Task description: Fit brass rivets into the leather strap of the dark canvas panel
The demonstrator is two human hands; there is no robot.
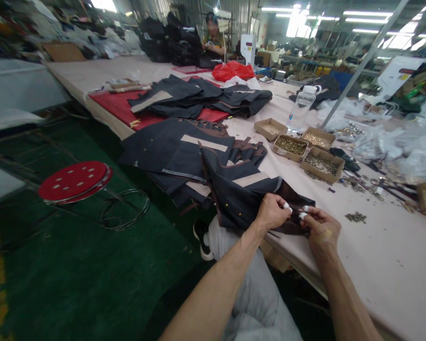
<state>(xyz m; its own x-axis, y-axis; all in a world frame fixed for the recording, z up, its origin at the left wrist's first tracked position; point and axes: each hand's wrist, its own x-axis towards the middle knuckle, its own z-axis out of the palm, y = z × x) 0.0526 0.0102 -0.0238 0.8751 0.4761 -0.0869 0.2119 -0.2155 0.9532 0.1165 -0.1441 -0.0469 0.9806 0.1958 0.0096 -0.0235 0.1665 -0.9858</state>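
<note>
We have both hands on the dark garment piece [248,199] that hangs over the near edge of the long table [376,255], just above our knees; our left hand [271,213] pinches a fold of the brown trim with thumb and taped fingertips pressed together, and our right hand [319,227] pinches the same edge close beside it, fingers likewise closed on the cloth; we judge that the step in hand is setting or checking a small fitting on this edge, since brass studs already show on the panel and the fingers meet at one spot, though what lies between them is too small to tell; the next move, as we judge it, calls for a steady hold on the fold and a short reach to the right for hardware; there, well apart from the hands, stand four open cardboard boxes of metal fittings [307,149], with a clear water bottle [301,109] behind them and loose fittings [355,217] scattered on the cloth-covered top; more dark pieces [177,151] are stacked to the left, a red stool [74,180] stands on the green floor, and another person [213,35] sits far off; the bottle bears a small mark, but we can read no writing anywhere.
</note>
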